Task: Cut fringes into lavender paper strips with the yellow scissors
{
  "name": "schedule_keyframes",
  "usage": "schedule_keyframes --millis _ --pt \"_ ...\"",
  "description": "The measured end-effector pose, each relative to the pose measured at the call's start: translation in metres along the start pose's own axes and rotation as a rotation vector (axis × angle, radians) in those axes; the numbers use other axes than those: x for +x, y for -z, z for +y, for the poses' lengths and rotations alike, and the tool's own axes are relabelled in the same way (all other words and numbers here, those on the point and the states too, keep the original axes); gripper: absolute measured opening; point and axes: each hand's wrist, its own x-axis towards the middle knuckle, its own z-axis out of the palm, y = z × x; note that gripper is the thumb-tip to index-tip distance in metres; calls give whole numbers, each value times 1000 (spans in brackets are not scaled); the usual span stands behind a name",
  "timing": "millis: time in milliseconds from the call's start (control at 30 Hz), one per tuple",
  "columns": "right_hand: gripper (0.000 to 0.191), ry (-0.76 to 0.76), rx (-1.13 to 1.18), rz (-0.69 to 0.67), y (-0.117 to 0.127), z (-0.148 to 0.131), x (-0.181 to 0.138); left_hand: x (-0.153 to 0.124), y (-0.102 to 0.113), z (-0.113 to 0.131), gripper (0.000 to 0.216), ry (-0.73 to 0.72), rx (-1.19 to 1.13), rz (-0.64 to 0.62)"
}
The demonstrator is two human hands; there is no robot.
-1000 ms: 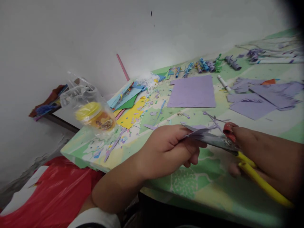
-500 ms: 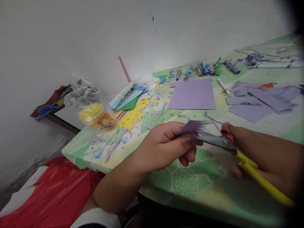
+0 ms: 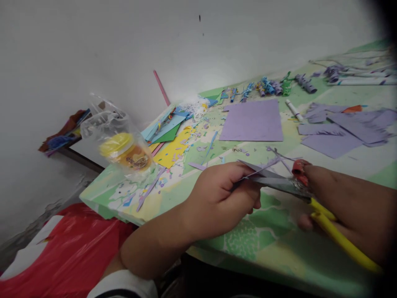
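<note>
My left hand (image 3: 223, 194) is closed in a pinch on a small fringed piece of purple paper (image 3: 263, 167), seen nearly edge-on above the table. My right hand (image 3: 341, 198) grips yellow-handled scissors (image 3: 328, 225); their grey blades (image 3: 273, 182) point left, slightly apart, with the paper between them. A red-painted thumbnail rests on top near the pivot. Both hands hover over the green patterned table (image 3: 273, 244).
A full purple sheet (image 3: 252, 121) lies behind the hands, with cut purple strips (image 3: 344, 128) to its right and a white glue stick (image 3: 293, 108). Rolled paper bits (image 3: 269, 86) line the far edge. A yellow-lidded jar in a plastic bag (image 3: 122, 150) stands left, beside coloured sheets (image 3: 170, 140).
The paper piece has turned from showing its flat fringed face to lying almost edge-on. The scissor blades have moved in around it. The hands stay in nearly the same place.
</note>
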Motion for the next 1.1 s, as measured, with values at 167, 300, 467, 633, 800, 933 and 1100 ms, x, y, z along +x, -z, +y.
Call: schedule_keyframes --millis 167,300,467,633,800,933,1100 --pt "54 -25 -2 -17 1 -1 3 -1 -2 0 20 -42 74 41" --pt "55 -23 4 -17 1 -1 3 0 -1 2 20 -67 164 55" --pt "49 -20 80 -51 5 -5 3 -1 1 6 23 -92 240 1" --pt "44 -50 130 -46 9 -7 4 -1 1 5 24 -114 235 -3" --pt "34 -53 133 -54 10 -9 9 -1 2 4 23 -44 94 -45" --pt "33 1 98 36 11 -8 12 -1 4 2 16 152 -280 -106" --pt "30 -101 91 -48 15 -3 5 2 9 -5 13 339 -662 -263"
